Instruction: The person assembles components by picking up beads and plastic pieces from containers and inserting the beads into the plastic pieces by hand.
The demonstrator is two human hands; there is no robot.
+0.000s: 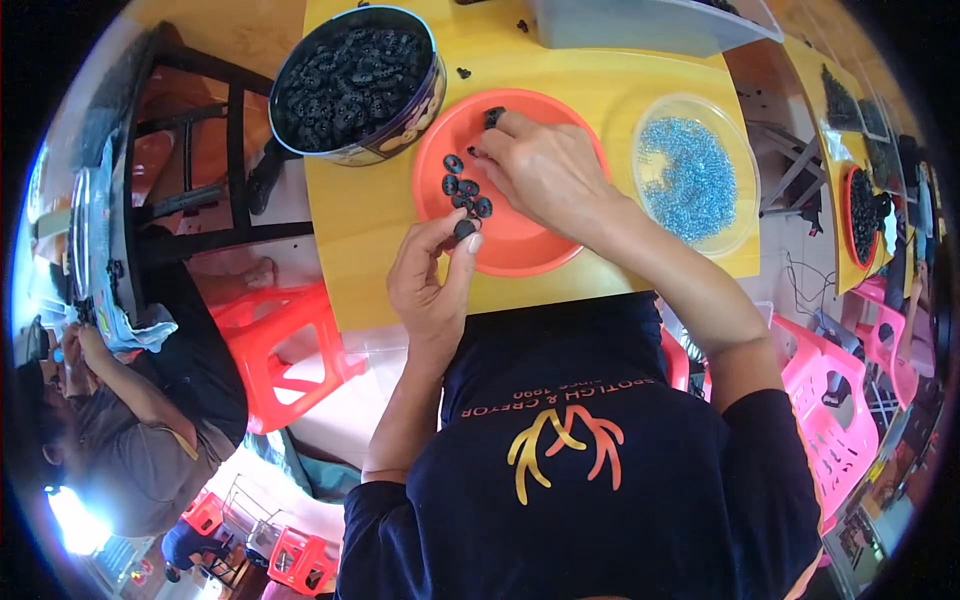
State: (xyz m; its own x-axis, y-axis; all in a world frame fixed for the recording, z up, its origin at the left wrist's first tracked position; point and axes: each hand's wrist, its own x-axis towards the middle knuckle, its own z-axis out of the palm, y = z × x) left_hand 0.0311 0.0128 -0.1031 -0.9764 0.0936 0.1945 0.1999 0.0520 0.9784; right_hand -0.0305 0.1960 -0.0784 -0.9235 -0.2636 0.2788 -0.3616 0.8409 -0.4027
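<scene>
A shallow orange-red bowl (530, 255) sits on the table in front of me. My left hand (430, 275) is at its near left rim, thumb and finger pinching a small round black piece (465, 229). Above the bowl, my right hand (550, 170) reaches in with its fingers drawn together and a tiny black piece (472, 151) at the tips. Another black piece (493, 117) shows beside its knuckles. Several black pieces with holes (453, 164) lie along the bowl's left side, some just above my left fingertips.
A round tin (350, 85) full of black pieces stands at the far left of the yellow table (360, 290). To the right is a clear tub (690, 170) of blue beads. A translucent bin (640, 28) stands at the back. Another person (130, 420) works at left, near a red stool (285, 350).
</scene>
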